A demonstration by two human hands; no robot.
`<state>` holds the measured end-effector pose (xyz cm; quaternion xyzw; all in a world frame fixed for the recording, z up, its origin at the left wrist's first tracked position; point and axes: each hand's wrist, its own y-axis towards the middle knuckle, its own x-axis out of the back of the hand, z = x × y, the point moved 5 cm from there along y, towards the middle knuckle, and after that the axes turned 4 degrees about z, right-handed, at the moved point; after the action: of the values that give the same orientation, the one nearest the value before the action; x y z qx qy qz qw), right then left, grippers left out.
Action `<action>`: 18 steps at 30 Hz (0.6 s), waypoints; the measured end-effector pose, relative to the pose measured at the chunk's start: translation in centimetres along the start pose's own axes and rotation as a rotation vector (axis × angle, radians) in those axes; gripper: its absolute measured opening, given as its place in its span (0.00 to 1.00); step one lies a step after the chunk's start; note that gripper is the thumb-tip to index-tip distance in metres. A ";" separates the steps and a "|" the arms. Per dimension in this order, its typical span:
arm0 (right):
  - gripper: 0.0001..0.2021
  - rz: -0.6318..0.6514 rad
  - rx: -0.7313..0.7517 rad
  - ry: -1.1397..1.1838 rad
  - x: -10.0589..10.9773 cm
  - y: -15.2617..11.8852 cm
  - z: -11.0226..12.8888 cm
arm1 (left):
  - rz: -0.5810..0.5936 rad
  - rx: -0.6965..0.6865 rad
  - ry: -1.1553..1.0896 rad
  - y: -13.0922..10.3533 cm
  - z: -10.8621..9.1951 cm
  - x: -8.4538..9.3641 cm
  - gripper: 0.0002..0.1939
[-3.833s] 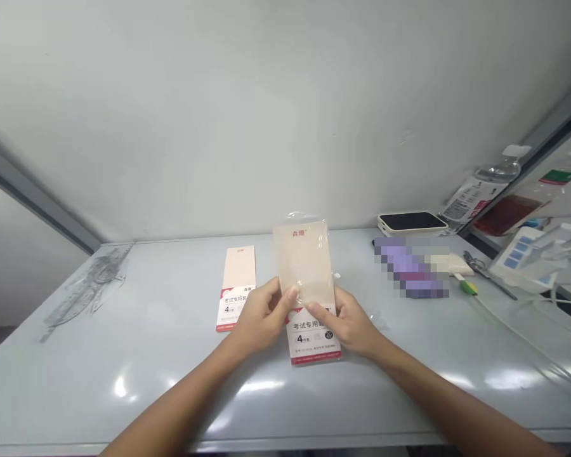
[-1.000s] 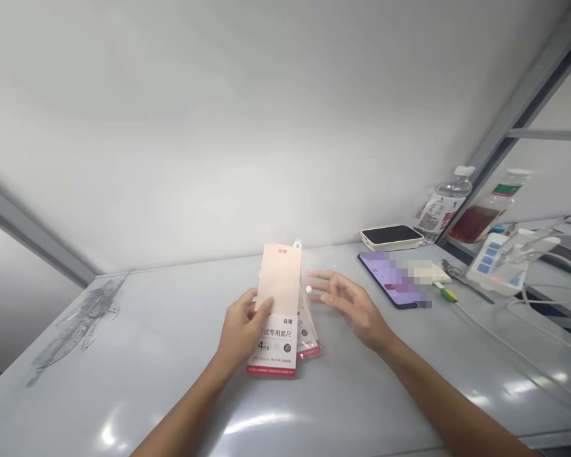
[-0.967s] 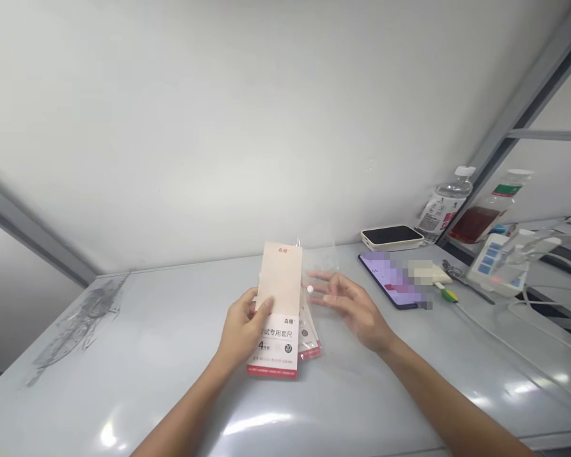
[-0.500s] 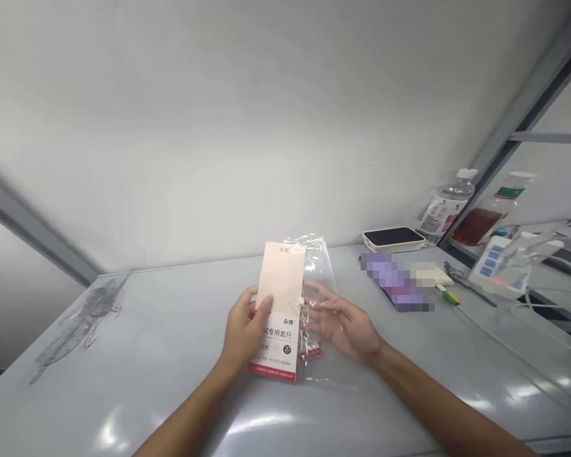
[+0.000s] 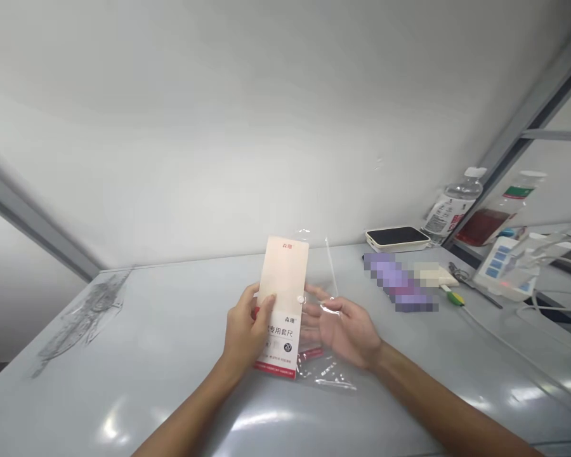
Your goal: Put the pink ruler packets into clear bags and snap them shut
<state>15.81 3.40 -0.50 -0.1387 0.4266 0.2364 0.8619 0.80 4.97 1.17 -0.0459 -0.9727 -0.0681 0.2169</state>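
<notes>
A tall pink and white card sleeve with a red bottom band is held upright near the middle of the view. My left hand grips its left side, thumb across the front. Beside and behind the sleeve is a clear plastic bag. My right hand is at the bag, palm turned up and fingers spread, seen through the clear film; its fingertips reach behind the sleeve's right edge. A small red-printed piece shows at the sleeve's lower right.
On the right lie a phone, a blurred purple packet, a white charger with a cable, keys and a power strip. Two bottles stand behind by the metal frame. A clear crumpled plastic lies left.
The sleeve stands slightly further right and higher in view. The bag's film has shifted around my right hand, whose fingers look more spread. Less of the red-printed piece's white part shows.
</notes>
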 end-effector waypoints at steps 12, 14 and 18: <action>0.20 0.006 -0.120 -0.082 0.2 -0.7 0.8 | 0.101 0.016 0.035 1.0 -0.6 1.3 0.19; 0.21 0.007 -0.127 -0.082 0.0 -0.6 0.6 | 0.079 0.015 0.042 0.9 -0.6 1.2 0.19; 0.20 0.035 -0.131 -0.068 -0.4 -0.4 -0.4 | 0.043 0.018 0.055 0.5 -0.4 0.6 0.19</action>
<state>15.56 2.79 -0.37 -0.1791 0.3832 0.2834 0.8607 0.49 5.44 1.85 -0.0627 -0.9658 -0.0558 0.2454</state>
